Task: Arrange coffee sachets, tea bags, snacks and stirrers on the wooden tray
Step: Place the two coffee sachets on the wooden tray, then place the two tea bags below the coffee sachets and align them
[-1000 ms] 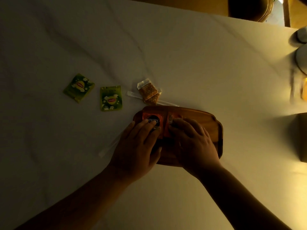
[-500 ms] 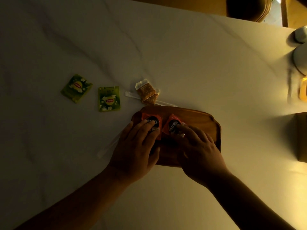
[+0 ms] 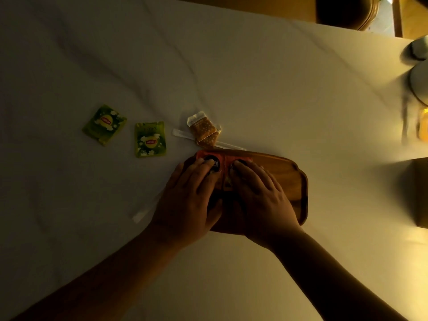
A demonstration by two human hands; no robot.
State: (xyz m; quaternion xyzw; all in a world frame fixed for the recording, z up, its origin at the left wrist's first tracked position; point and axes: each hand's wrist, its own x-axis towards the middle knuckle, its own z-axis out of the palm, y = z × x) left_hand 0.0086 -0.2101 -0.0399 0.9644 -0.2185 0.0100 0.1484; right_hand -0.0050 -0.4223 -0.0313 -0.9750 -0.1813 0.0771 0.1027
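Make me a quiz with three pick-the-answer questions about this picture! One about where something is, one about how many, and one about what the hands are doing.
1. Where are the two orange coffee sachets?
A. On the wooden tray
B. Beside the green tea bags
C. Near the table's far edge

2. How many green tea bags lie on the table?
A. One
B. Two
C. Four

3. What are the hands doing?
A. Lifting the tray
B. Pressing flat on the sachets
C. Tearing a tea bag open

Answers:
1. A: both coffee sachets sit side by side at the left end of the wooden tray.
2. B: one tea bag and a second tea bag lie left of the tray, off it.
3. B: the left hand and right hand rest palm down with fingers spread over the sachets, the tray flat on the table.
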